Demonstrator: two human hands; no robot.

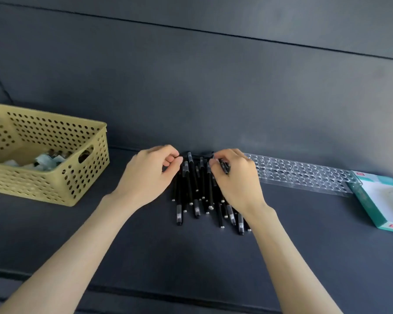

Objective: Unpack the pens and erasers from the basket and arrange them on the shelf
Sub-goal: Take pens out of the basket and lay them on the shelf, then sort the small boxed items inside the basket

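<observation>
On the dark shelf (191,264), right in front of us, we saw a loose pile of black pens (192,189). They lay roughly side by side, pointing from the near edge towards the dark back wall (191,87), with the far ends close to the seam where shelf and wall met.

Both bare hands were at the far end of that pile. The left hand (149,177) sat at the pile's left edge with its fingers curled and thumb and forefinger drawn together beside the outermost pens. We could not tell whether a pen was actually caught between them. The right hand (236,180) lay over the right part of the pile, its fingers curled round one or two black pens that stuck out past the fingertips.

Well to the left stood the yellow perforated basket (61,184), upright on the same shelf. Some pale wrapped items (44,161) lay inside it. They were too small and blurred for us to say if they were erasers.

Just beyond the right hand, a clear plastic rack (304,175) with rows of round holes ran along the foot of the wall towards the right. At its far right end lay a flat teal and white box (377,200), touching or nearly touching the rack and partly cut off by the picture's edge.
</observation>
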